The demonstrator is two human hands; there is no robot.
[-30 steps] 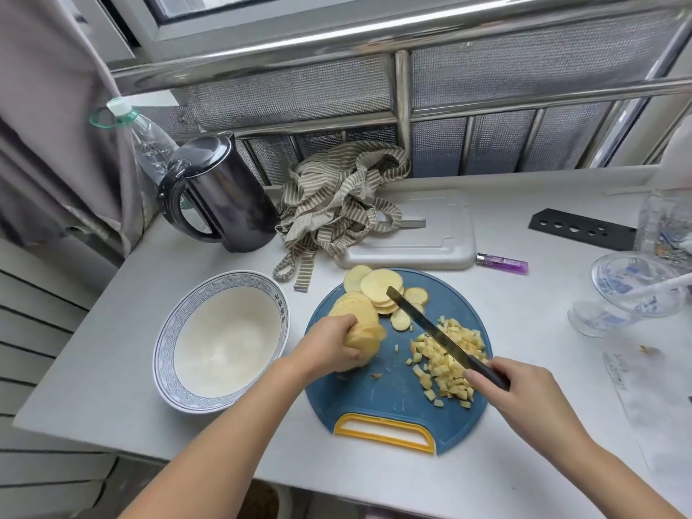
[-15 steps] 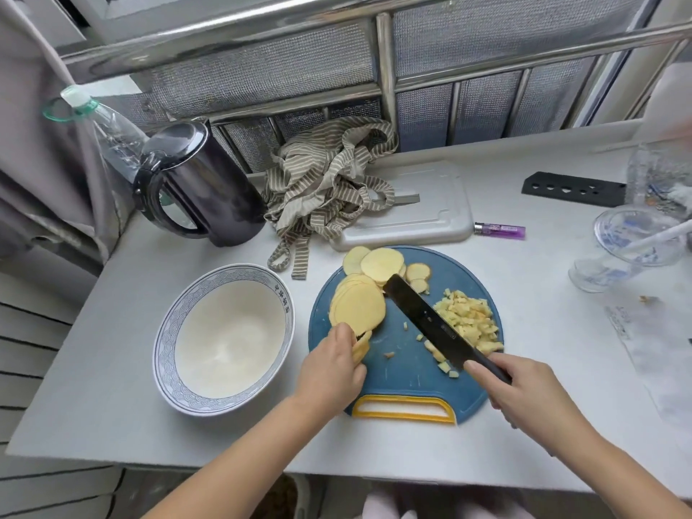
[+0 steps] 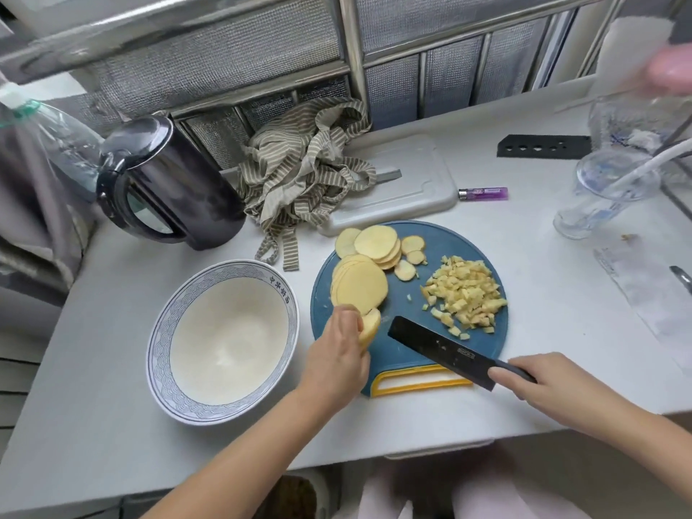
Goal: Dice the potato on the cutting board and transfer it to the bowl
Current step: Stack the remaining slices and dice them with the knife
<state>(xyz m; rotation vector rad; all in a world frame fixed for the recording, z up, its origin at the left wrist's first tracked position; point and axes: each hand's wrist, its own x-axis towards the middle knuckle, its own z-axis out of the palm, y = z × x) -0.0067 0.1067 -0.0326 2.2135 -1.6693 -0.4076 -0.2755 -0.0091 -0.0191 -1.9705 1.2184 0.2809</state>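
A round blue cutting board [image 3: 445,241] with a yellow handle lies on the white counter. Stacks of potato slices [image 3: 361,284] lie on its left and far side. A heap of diced potato [image 3: 466,294] sits on its right half. My left hand [image 3: 339,355] grips a few potato slices [image 3: 369,327] at the board's near left edge. My right hand [image 3: 545,385] holds the handle of a black knife [image 3: 440,348], its blade raised over the board's near part and pointing left. The white bowl [image 3: 159,342] with a blue patterned rim stands left of the board and has nothing in it.
A black kettle [image 3: 168,189] and a plastic bottle [image 3: 56,144] stand at the back left. A striped cloth [image 3: 310,166] lies on a white board [image 3: 419,181] behind the blue one. A purple lighter [image 3: 483,193], a black strip [image 3: 543,146] and glass cups [image 3: 606,189] are on the right.
The knife has come off the diced heap and drawn back toward me. My left hand has left the big slice stack and lifted a few slices at the near edge.
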